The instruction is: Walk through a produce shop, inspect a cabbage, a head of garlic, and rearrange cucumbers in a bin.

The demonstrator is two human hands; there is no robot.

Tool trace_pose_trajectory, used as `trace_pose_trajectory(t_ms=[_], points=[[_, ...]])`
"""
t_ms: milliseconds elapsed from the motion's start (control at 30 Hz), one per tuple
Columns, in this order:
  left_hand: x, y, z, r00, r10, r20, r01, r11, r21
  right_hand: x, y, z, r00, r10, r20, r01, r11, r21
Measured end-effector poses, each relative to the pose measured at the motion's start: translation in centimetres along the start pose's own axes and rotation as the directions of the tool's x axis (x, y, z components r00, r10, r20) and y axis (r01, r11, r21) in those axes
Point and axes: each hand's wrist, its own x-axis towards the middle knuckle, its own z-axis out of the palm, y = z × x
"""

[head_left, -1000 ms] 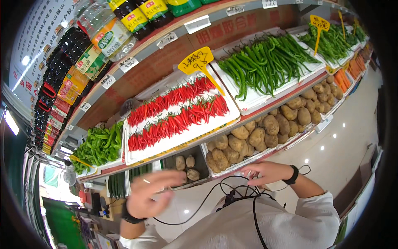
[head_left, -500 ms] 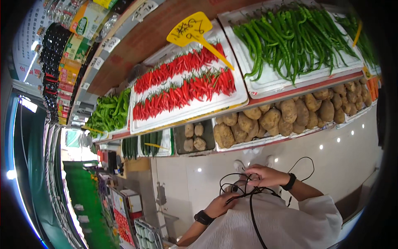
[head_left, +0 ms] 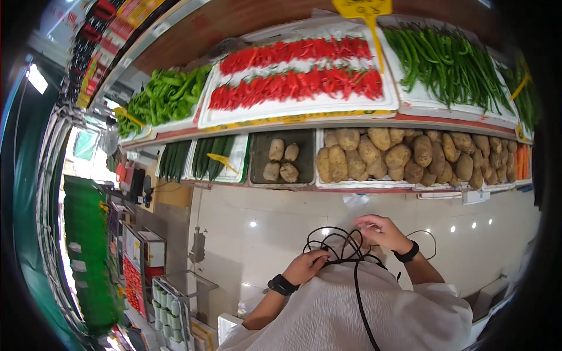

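Note:
A thin black cable [head_left: 331, 229] hangs in several loose loops in front of my light shirt. One strand runs down over the shirt, and another loop [head_left: 434, 245] sticks out beyond my right wrist. My left hand [head_left: 305, 267] is closed on the cable at the left side of the loops, its thumb and fingers pressed together. At the right side, my right hand [head_left: 386, 234] has its fingers bent round the upper part of the loops; its fingertips are partly blurred. Both wrists wear black bands.
Ahead stands a tiered shelf with trays of red chillies [head_left: 295, 85], long green peppers [head_left: 448, 67] and curled green peppers [head_left: 167, 93]. Below lie potatoes [head_left: 398, 158], cucumbers [head_left: 209, 155] and carrots [head_left: 521, 159]. A rack [head_left: 170, 310] stands at the lower left on the tiled floor.
The view has turned, so the shelf has moved and levelled out. My right hand has risen a little relative to my left, and the loops stand up more openly between them.

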Motion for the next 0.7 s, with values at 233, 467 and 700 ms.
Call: trace_pose_trajectory(t_ms=[233, 467, 700], points=[[-7.0, -12.4, -1.1, 0.996, 0.086, -0.003, -0.085, 0.995, 0.047, 2.8, 0.4, 10.2, 0.989, -0.042, -0.139, 0.057, 0.993, 0.104], [-15.1, -12.3, -7.9, 0.991, 0.111, -0.079, -0.129, 0.952, -0.277, 7.1, 0.7, 20.2, 0.988, 0.133, -0.084, -0.132, 0.991, 0.009], [-18.4, -17.2, -9.6, 0.957, 0.101, -0.273, -0.174, 0.950, -0.258, 12.3, -1.2, 26.4, 0.994, 0.088, 0.072, -0.074, 0.983, -0.168]])
